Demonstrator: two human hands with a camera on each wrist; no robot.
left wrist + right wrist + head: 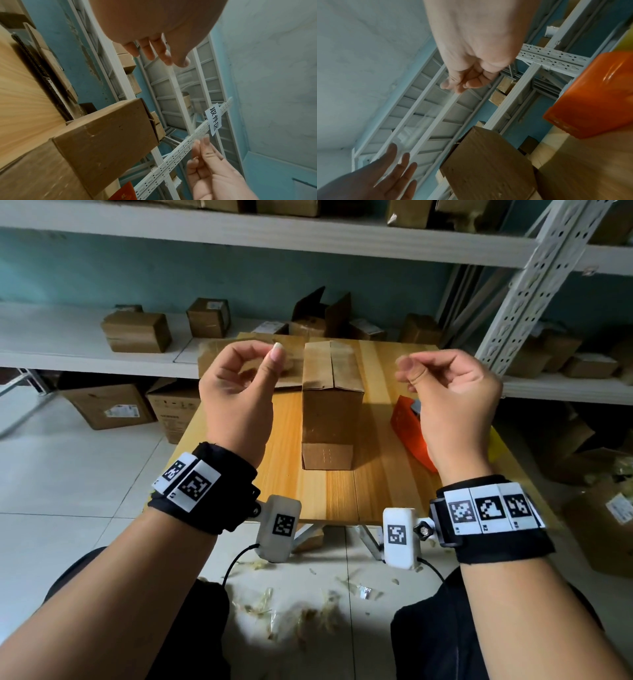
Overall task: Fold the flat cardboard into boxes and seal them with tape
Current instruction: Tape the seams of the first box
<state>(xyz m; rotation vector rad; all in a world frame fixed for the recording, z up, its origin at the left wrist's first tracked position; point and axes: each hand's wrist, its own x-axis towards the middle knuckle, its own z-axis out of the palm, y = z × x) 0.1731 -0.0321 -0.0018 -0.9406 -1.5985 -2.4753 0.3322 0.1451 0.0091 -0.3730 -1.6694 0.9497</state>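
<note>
A folded brown cardboard box (330, 405) stands upright in the middle of the wooden table (342, 494), its top flaps closed. Above it I hold both hands up. A strip of clear tape (184, 100) stretches between them and shows in the right wrist view as a glossy tape band (423, 121). My left hand (270, 354) pinches one end between thumb and forefinger. My right hand (407, 371) pinches the other end. The strip is barely visible in the head view. The box also appears as a brown block (106, 142) and as a lower box (488, 162).
An orange tape dispenser (409, 426) lies on the table right of the box. Flat cardboard (219, 354) lies at the table's far left. White shelves (68, 350) behind carry small boxes. A perforated metal upright (534, 278) leans at right. Larger boxes (106, 405) and scraps lie on the floor.
</note>
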